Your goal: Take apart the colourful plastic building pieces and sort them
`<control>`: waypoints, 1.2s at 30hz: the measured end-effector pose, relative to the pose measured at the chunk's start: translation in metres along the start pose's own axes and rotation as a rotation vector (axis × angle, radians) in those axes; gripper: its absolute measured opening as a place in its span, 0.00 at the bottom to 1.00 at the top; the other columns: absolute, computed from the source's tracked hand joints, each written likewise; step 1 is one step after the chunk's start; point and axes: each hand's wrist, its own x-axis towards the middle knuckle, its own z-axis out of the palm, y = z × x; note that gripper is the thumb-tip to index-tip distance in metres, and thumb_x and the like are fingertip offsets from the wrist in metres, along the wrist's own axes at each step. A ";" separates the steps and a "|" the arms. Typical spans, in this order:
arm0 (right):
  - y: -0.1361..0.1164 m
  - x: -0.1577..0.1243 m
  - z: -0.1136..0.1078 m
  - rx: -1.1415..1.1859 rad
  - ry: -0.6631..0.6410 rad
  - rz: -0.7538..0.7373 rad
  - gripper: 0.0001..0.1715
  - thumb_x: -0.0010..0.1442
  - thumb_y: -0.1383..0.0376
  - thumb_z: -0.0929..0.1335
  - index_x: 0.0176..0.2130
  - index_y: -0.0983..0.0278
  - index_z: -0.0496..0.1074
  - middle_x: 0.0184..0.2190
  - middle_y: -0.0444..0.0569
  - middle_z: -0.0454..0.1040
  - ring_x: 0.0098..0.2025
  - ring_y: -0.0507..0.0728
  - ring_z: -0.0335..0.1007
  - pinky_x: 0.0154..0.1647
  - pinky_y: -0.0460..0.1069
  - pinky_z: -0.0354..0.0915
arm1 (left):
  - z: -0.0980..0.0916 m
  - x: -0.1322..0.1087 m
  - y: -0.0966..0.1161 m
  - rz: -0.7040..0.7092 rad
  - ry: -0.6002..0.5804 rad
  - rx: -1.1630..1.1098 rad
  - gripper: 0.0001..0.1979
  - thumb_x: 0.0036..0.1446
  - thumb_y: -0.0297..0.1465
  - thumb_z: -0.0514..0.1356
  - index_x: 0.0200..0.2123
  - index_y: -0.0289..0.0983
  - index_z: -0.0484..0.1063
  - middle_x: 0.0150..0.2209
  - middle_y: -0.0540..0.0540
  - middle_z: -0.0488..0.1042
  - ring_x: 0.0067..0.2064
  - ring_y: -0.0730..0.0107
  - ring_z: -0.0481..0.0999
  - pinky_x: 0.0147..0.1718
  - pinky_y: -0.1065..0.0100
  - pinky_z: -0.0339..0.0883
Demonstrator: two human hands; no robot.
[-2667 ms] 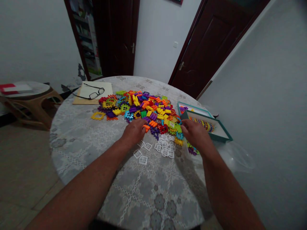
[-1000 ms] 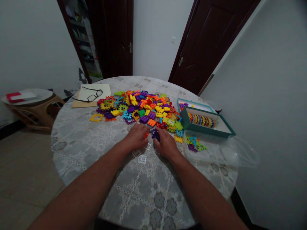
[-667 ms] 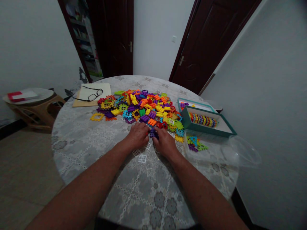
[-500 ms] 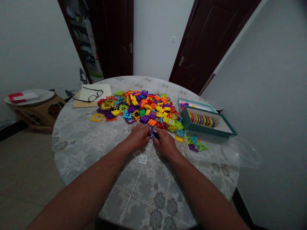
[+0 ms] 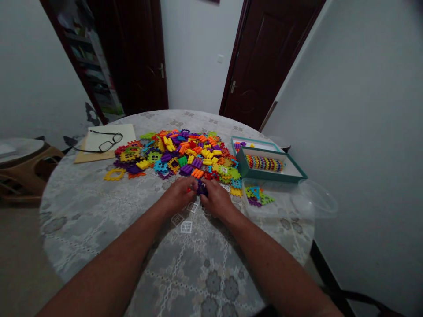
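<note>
My left hand and my right hand meet at the near edge of a heap of plastic building pieces. Between their closed fingertips is a dark purple building piece, partly covered by the fingers. A bit of red shows at my left fingers; its shape is hidden. Just below the hands, white window-shaped pieces lie flat on the patterned tablecloth. Notched frames, cogged shapes and ribbed connectors in several colours make up the heap.
Right of the heap stands a green-edged box with a row of coloured rings. Before it, a clear plastic tub holds a few pieces. Glasses rest on papers at the left. A stool stands beyond the table's left edge.
The camera has turned, so the table appears shifted left. Both hands stay together at the heap's near edge, and the purple piece between them shows a little more.
</note>
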 end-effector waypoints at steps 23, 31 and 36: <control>0.068 -0.033 -0.101 -0.269 0.271 0.183 0.16 0.69 0.65 0.68 0.56 0.60 0.74 0.44 0.55 0.84 0.40 0.62 0.79 0.39 0.51 0.64 | -0.027 -0.007 -0.024 0.010 -0.126 0.543 0.17 0.58 0.34 0.69 0.51 0.41 0.77 0.48 0.39 0.79 0.50 0.51 0.78 0.50 0.55 0.71; 0.127 -0.047 -0.113 -0.366 0.042 0.307 0.20 0.65 0.64 0.71 0.57 0.60 0.77 0.46 0.56 0.85 0.44 0.63 0.82 0.38 0.50 0.63 | -0.021 -0.004 -0.019 0.033 -0.065 0.424 0.19 0.61 0.34 0.69 0.55 0.43 0.75 0.52 0.39 0.78 0.51 0.52 0.78 0.51 0.54 0.73; 0.125 -0.039 -0.103 -0.293 0.165 0.217 0.29 0.64 0.69 0.68 0.64 0.63 0.74 0.55 0.59 0.83 0.54 0.65 0.81 0.53 0.54 0.70 | -0.017 -0.004 -0.004 0.076 -0.062 0.281 0.24 0.61 0.30 0.68 0.60 0.47 0.73 0.57 0.41 0.78 0.52 0.55 0.79 0.53 0.54 0.74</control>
